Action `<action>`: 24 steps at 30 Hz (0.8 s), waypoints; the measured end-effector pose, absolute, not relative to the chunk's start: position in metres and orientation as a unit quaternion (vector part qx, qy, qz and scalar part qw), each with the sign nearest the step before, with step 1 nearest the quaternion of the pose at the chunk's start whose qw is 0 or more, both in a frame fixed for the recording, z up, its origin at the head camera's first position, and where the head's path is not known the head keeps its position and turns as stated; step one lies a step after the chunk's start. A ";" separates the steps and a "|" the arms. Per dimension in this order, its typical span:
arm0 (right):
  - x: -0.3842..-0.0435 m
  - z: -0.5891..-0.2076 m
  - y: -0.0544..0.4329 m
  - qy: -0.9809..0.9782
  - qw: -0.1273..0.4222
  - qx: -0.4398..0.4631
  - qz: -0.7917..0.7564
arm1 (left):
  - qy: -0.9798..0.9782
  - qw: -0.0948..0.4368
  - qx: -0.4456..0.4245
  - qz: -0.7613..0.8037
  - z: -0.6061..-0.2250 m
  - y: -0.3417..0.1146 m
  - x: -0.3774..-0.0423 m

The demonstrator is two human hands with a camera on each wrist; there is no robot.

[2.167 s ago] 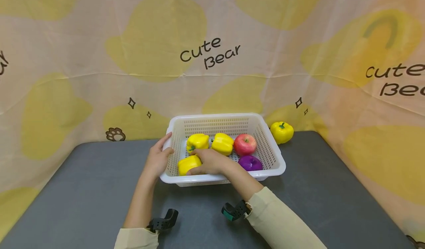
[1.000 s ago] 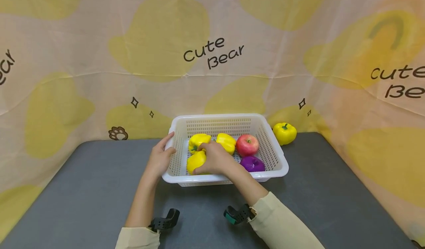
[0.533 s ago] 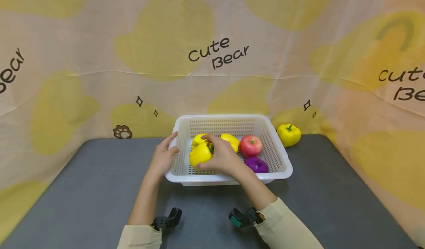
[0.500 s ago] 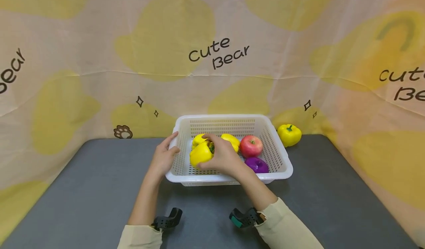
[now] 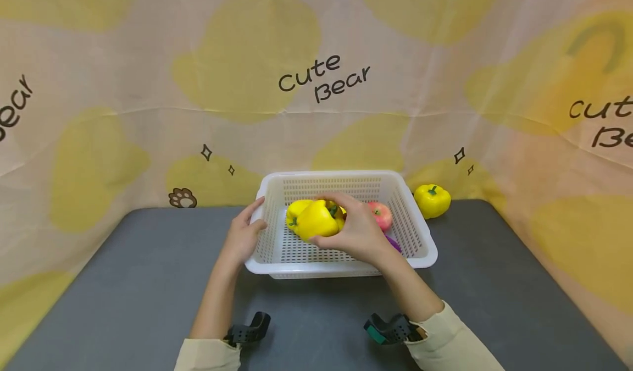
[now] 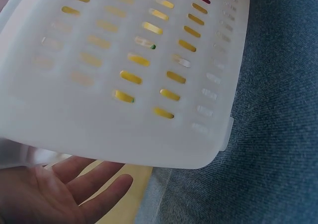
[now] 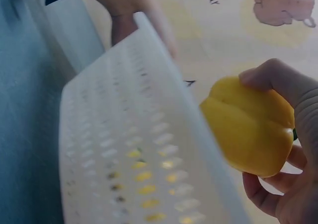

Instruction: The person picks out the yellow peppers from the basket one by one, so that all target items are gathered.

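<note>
My right hand (image 5: pixel 361 229) holds a yellow bell pepper (image 5: pixel 317 221) between thumb and fingers, raised over the white perforated basket (image 5: pixel 316 271). In the right wrist view the same pepper (image 7: pixel 251 127) shows above the basket's rim. My left hand (image 5: pixel 242 236) grips the basket's left rim; its fingers (image 6: pixel 99 182) reach under the edge in the left wrist view. Another yellow pepper (image 5: pixel 295 210) lies inside, partly covered by the held one. A third is mostly hidden by my right hand. To the right sit a red apple (image 5: pixel 382 216) and a smooth purple piece (image 5: pixel 394 244), both partly covered.
One more yellow pepper (image 5: pixel 432 201) rests outside the basket, by its back right corner. The dark grey table (image 5: pixel 148 283) ends at a patterned cloth backdrop (image 5: pixel 237 57) behind the basket and along the sides.
My right hand has lifted the pepper from the basket's front left corner and carried it up and to the right. My left hand stays at the rim.
</note>
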State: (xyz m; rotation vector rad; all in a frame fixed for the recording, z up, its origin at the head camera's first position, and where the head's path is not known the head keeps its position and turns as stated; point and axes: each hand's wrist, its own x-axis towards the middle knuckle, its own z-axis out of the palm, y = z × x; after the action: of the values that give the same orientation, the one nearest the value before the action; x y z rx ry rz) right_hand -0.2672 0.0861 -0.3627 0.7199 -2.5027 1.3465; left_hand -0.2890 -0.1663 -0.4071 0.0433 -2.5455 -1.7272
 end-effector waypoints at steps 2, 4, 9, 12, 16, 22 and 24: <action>-0.264 -0.357 0.093 -0.846 0.116 0.246 0.460 | -0.828 0.033 0.015 -0.560 -0.406 -0.167 -0.288; -0.261 -0.352 0.102 -0.843 0.124 0.244 0.463 | -0.828 0.032 0.015 -0.559 -0.405 -0.167 -0.288; -0.254 -0.344 0.126 -0.829 0.129 0.233 0.491 | -0.826 0.033 0.013 -0.563 -0.405 -0.166 -0.288; -0.250 -0.341 0.143 -0.818 0.122 0.221 0.517 | -0.825 0.034 0.012 -0.564 -0.406 -0.166 -0.289; -0.241 -0.340 0.165 -0.821 0.129 0.193 0.521 | -0.825 0.032 0.013 -0.564 -0.407 -0.166 -0.289; -0.233 -0.338 0.188 -0.854 0.190 0.157 0.458 | -0.826 0.028 0.014 -0.563 -0.407 -0.166 -0.289; -0.233 -0.337 0.191 -0.860 0.209 0.163 0.435 | -0.827 0.029 0.016 -0.561 -0.406 -0.166 -0.288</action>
State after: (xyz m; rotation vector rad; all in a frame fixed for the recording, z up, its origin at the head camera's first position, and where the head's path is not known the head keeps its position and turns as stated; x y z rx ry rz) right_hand -0.2329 0.1912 -0.3374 0.4538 -2.3938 1.2108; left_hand -0.2884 -0.1659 -0.4055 0.0485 -2.5514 -1.7303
